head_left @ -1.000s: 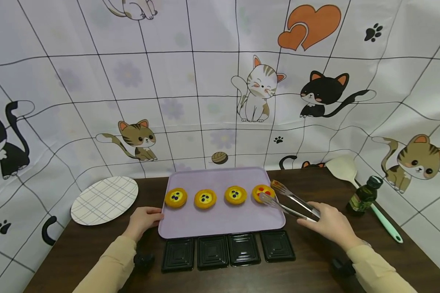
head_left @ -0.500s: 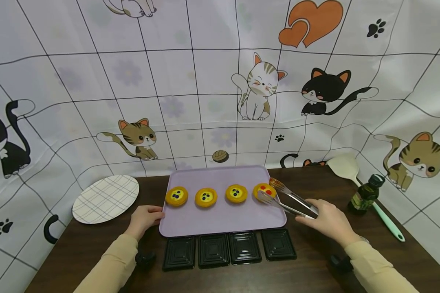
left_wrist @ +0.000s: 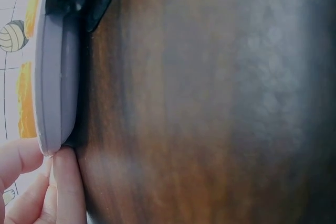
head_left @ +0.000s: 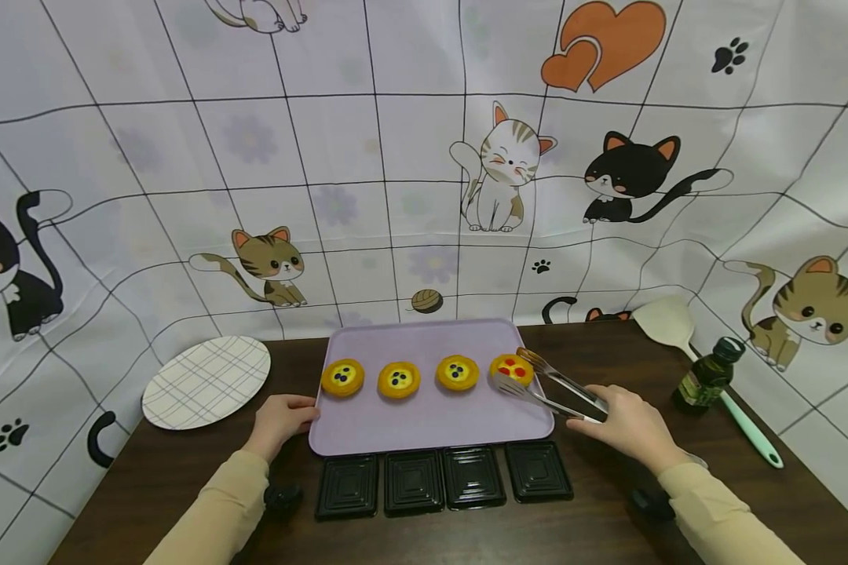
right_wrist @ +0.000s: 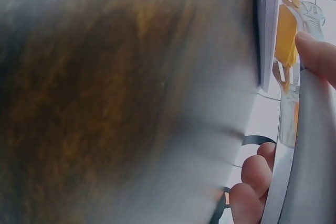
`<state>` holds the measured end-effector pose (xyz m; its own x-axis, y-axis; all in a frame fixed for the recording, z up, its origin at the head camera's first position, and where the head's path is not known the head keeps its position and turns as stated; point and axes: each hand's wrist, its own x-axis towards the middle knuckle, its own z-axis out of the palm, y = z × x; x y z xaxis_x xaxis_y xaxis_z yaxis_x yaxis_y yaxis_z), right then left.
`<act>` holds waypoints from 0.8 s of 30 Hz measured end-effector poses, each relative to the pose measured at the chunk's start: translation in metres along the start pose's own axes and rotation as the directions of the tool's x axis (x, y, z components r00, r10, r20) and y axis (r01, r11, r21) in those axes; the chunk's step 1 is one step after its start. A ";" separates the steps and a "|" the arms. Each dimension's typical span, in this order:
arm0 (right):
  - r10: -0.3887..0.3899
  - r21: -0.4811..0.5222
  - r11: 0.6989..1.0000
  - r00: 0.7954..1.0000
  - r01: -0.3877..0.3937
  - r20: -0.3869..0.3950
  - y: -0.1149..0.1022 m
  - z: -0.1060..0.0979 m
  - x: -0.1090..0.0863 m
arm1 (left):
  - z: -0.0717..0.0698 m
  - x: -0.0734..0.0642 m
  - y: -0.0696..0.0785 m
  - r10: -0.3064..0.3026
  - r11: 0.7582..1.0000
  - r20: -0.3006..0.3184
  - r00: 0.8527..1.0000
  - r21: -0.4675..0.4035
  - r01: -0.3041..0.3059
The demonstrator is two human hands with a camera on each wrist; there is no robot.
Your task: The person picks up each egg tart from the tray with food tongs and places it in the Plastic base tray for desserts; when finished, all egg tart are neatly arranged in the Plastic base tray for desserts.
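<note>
My right hand (head_left: pixel 630 424) grips metal tongs (head_left: pixel 572 391) with clear tips, their arms spread around a toy egg tart (head_left: pixel 512 367) dotted red. This tart lies at the right end of a lilac tray (head_left: pixel 424 428). Three more tarts with dark dots stand in a row to its left: a near one (head_left: pixel 457 373), a middle one (head_left: pixel 399 380) and a far one (head_left: pixel 342 377). My left hand (head_left: pixel 280 424) pinches the tray's left edge; in the left wrist view its thumb (left_wrist: pixel 21 156) and fingers meet at the rim (left_wrist: pixel 52 103).
Several black square dishes (head_left: pixel 347 486) line the table in front of the tray. A white checked plate (head_left: pixel 208 383) is at left. On the right stand a dark green bottle (head_left: pixel 707 377) and a spatula (head_left: pixel 742 428). A cat-print sheet (head_left: pixel 424 157) hangs behind.
The tongs have shifted slightly left, their tips now farther over both sides of the red-dotted tart. The left hand stays on the tray's edge.
</note>
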<state>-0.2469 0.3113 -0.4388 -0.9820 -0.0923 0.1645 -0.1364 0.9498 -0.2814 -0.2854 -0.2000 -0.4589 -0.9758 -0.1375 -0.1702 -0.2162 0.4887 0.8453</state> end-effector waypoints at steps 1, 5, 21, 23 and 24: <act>0.005 0.004 1.000 1.000 -0.005 0.003 0.000 0.000 0.000 | 0.000 0.000 0.000 0.004 1.000 0.001 1.000 0.002 -0.004; 0.017 0.016 1.000 1.000 -0.017 0.011 0.001 0.000 -0.001 | 0.000 -0.002 0.002 0.008 1.000 0.005 1.000 -0.003 -0.008; 0.032 0.060 0.998 1.000 -0.031 0.000 -0.001 -0.004 -0.008 | 0.000 -0.002 0.003 0.004 1.000 0.002 1.000 0.019 -0.004; 0.032 0.057 0.998 0.999 -0.031 -0.010 0.000 -0.006 -0.010 | 0.000 -0.001 0.003 0.004 1.000 0.002 1.000 0.016 -0.004; 0.034 0.056 0.998 0.999 -0.033 -0.013 0.000 -0.008 -0.011 | 0.000 -0.001 0.003 0.004 1.000 0.001 1.000 0.014 -0.004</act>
<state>-0.2347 0.3145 -0.4334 -0.9843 -0.0560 0.1673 -0.1108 0.9340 -0.3396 -0.2847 -0.1986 -0.4563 -0.9766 -0.1347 -0.1675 -0.2130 0.5016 0.8385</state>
